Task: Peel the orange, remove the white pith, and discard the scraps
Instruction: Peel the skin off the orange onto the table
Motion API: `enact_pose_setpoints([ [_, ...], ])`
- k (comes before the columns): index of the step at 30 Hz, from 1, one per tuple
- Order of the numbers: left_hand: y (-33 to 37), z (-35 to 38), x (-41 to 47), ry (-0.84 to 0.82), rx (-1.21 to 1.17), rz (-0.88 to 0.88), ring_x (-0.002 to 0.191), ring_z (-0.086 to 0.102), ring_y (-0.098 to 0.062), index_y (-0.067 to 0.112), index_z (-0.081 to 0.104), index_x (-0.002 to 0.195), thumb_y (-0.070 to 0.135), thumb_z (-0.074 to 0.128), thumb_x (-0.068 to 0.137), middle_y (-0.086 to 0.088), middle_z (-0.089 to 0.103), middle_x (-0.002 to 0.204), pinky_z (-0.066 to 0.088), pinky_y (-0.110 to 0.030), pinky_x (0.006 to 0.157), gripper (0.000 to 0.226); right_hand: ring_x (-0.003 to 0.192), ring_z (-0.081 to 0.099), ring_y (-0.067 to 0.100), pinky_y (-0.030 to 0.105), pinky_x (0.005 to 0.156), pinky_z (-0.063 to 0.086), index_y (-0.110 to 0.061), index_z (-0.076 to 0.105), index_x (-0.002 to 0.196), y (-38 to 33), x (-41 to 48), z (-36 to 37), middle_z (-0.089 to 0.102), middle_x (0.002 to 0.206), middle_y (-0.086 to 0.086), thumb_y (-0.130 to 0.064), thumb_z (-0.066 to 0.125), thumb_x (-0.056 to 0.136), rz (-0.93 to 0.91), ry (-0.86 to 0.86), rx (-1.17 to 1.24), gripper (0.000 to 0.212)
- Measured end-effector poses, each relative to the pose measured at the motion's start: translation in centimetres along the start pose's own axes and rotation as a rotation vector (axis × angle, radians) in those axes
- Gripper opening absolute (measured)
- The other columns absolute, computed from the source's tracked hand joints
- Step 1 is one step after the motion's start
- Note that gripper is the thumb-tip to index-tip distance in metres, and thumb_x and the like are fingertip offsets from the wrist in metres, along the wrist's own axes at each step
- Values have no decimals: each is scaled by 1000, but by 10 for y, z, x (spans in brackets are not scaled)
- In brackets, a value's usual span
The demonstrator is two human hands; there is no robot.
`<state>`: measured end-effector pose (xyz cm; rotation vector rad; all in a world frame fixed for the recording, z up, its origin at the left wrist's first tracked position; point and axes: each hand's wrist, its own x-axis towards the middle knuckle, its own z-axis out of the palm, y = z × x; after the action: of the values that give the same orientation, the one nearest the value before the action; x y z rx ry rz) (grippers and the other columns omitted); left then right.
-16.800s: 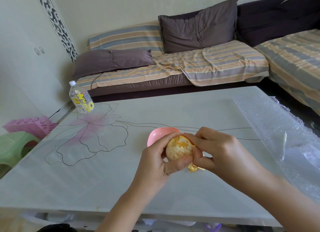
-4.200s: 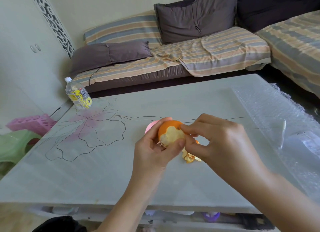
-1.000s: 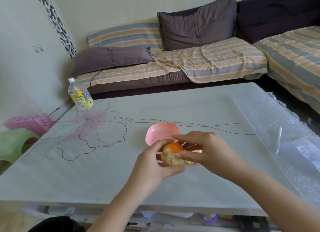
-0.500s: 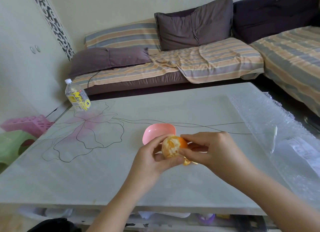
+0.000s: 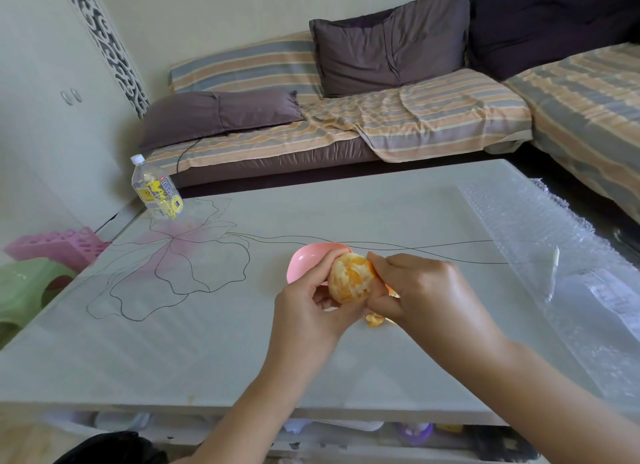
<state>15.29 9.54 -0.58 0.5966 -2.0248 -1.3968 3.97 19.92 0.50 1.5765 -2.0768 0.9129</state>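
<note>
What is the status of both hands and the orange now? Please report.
Left hand grips orange, mostly peeled. Right hand pinches peel at its side. Scraps on table under hands, pink bowl behind; nothing in the way.

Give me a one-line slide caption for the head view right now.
Left hand holds the mostly peeled orange over the table; right hand pinches remaining peel, pink bowl behind, scraps beneath.

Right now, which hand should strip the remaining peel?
The right hand: its fingers pinch the peel at the orange's right edge, while the left hand holds the orange.
</note>
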Motion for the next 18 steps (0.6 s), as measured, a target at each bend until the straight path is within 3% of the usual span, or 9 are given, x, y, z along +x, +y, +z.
enact_pose_setpoints([
  [4, 1, 0, 1, -3, 20, 12, 95, 67, -20, 23, 63, 121, 18, 84, 69, 1, 69, 109, 56, -39, 88, 56, 37, 41, 22, 24, 31, 36, -3, 68, 70, 4, 2, 1, 48, 48, 5, -11, 57, 70, -14, 66, 52, 14],
  [7, 4, 0, 2, 5, 5, 19, 95, 68, -19, 22, 63, 121, 17, 84, 69, 0, 70, 107, 56, -33, 87, 56, 49, 58, 27, 30, 40, 47, -5, 73, 82, 6, 3, -1, 61, 57, 10, -22, 48, 78, 5, 79, 178, 31],
  [9, 7, -1, 2, 17, -26, 21, 92, 69, -16, 23, 63, 119, 14, 84, 68, 1, 71, 103, 55, -27, 86, 56, 63, 65, 21, 35, 55, 53, -12, 74, 93, 7, 4, -8, 68, 69, 7, -31, 56, 80, 94, 22, 353, 30],
  [12, 12, -2, 3, 28, -72, 30, 90, 69, -12, 27, 64, 115, 8, 84, 66, 3, 72, 99, 53, -19, 82, 56, 77, 68, 2, 21, 73, 54, -24, 74, 100, 13, 4, -17, 72, 81, -6, -30, 79, 71, 218, -26, 608, 30],
  [16, 15, 0, 1, 35, -88, 47, 92, 69, -15, 35, 65, 112, 10, 85, 64, 1, 71, 101, 53, -24, 87, 57, 74, 67, -1, 10, 68, 49, -22, 75, 97, 16, 6, -22, 70, 78, -11, -24, 79, 72, 199, -15, 609, 25],
  [18, 15, 1, 0, 54, -54, 61, 92, 69, -14, 35, 64, 114, 12, 85, 64, 2, 71, 101, 53, -25, 88, 59, 69, 66, 5, 14, 61, 47, -19, 76, 95, 14, 5, -20, 70, 74, -7, -27, 70, 75, 168, 11, 509, 22],
])
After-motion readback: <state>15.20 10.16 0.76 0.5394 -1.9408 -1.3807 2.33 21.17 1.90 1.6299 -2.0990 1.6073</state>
